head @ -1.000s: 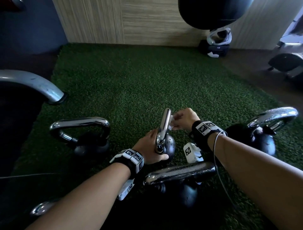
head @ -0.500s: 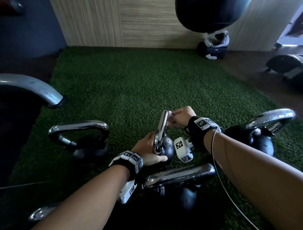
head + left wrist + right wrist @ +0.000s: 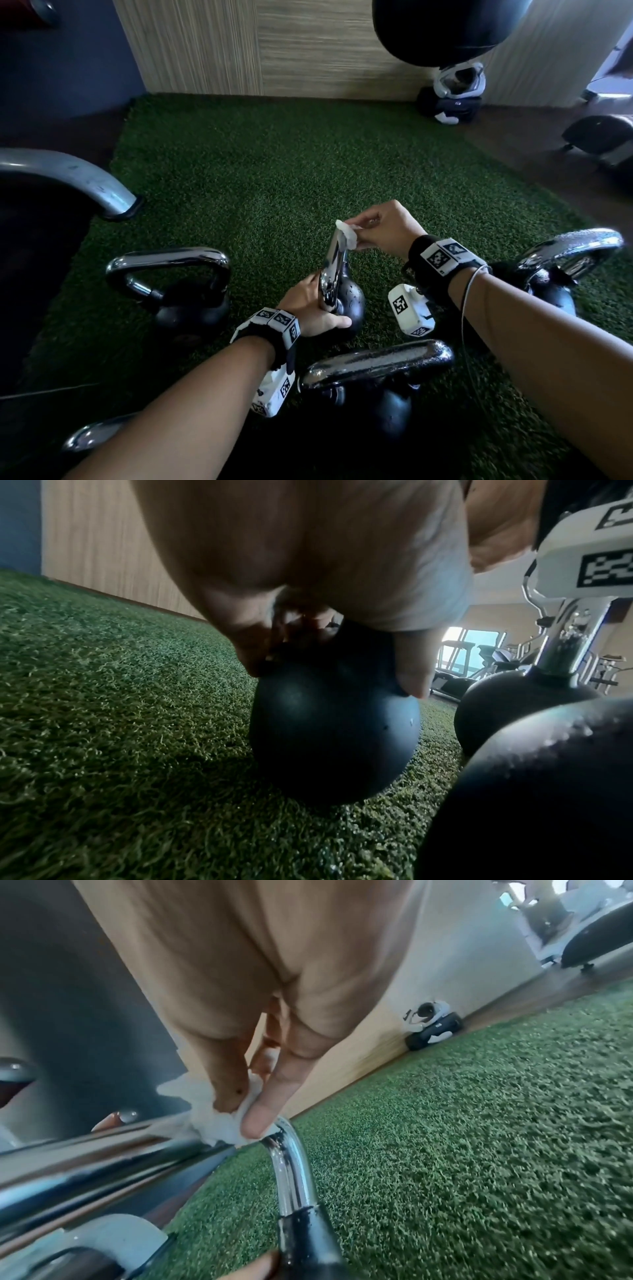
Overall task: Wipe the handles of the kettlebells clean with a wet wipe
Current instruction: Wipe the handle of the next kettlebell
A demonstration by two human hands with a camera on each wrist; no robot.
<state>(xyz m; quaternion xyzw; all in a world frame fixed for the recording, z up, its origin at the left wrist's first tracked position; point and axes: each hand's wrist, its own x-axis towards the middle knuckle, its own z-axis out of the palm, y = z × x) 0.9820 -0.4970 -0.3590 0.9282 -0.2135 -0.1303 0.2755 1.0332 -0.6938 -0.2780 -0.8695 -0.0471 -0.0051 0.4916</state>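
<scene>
Kettlebell [image 3: 346,301] mid-turf, my left hand [image 3: 310,306] gripping its base; right hand [image 3: 385,224] pinches the wet wipe [image 3: 347,236] on the handle [image 3: 334,260]'s far corner. Wet chrome, could slip off.

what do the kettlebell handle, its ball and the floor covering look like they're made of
Kettlebell handle: likely chromed steel; mirror-bright, reflecting its surroundings.
Ball: matte black, perhaps rubber-coated or painted iron; dull sheen, no reflections.
Floor covering: looks like artificial turf; short green fibres.
</scene>
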